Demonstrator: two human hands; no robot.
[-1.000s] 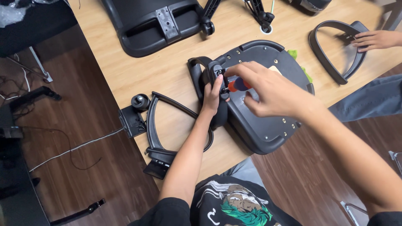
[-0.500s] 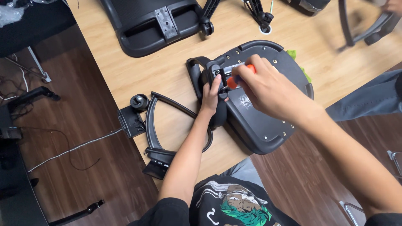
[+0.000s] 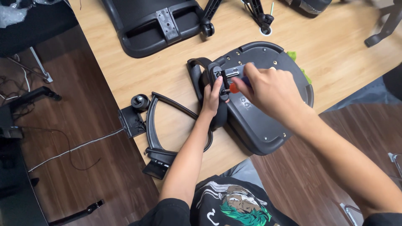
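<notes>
1. Seat pan (image 3: 259, 121), black and turned underside up, lies on the wooden bench (image 3: 125, 75) at its near edge, partly overhanging it.
2. Left hand (image 3: 211, 98) presses on the metal bracket (image 3: 226, 77) at the seat pan's left rim, fingers wrapped narrowly around the black armrest (image 3: 197, 75) mount.
3. Right hand (image 3: 272, 90) is closed around an orange-handled screwdriver (image 3: 234, 88), tip toward the bracket.
4. Curved armrest frame (image 3: 157, 125) lies near the bench's left edge.

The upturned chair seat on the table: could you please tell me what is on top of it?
On the chair seat sits a metal bracket, with the left hand beside it. The right hand covers most of an orange-handled tool, so its tip is hidden.
</notes>
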